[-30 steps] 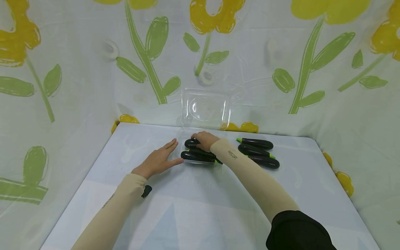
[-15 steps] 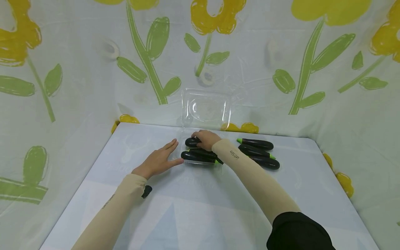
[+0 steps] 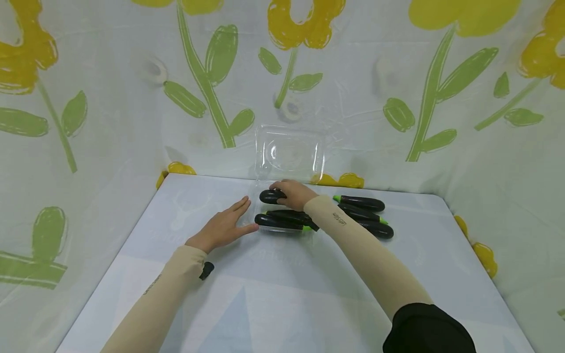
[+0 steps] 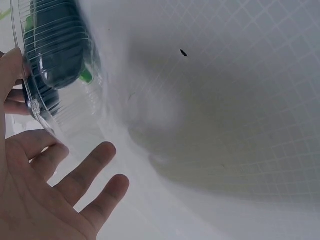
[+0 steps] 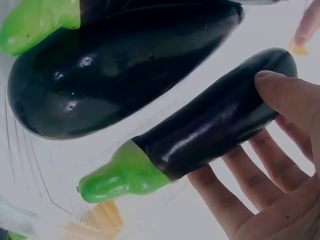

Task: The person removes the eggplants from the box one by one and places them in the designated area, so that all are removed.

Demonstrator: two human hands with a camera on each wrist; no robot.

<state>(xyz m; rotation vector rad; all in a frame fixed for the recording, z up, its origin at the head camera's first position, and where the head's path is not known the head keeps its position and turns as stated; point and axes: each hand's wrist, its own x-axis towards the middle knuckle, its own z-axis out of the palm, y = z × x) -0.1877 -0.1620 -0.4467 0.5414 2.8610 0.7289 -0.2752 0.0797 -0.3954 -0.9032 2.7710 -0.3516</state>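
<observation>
My right hand holds a dark toy-like eggplant with a green stem end, at the back of a clear plastic clamshell box. In the right wrist view, the thumb and fingers wrap this eggplant, apart from a fatter eggplant beside it. Two more eggplants lie in the front of the box, whose clear lid stands raised behind. My left hand is spread at the box's left side. In the left wrist view, its fingers rest against the ribbed box wall.
Right of the box, several eggplants lie on the white table: a back one, a middle one and a front one, partly behind the right sleeve. A flower-printed curtain hangs behind the table.
My right hand has shifted slightly back with its eggplant, widening the gap to those in front. The left hand stays in place.
</observation>
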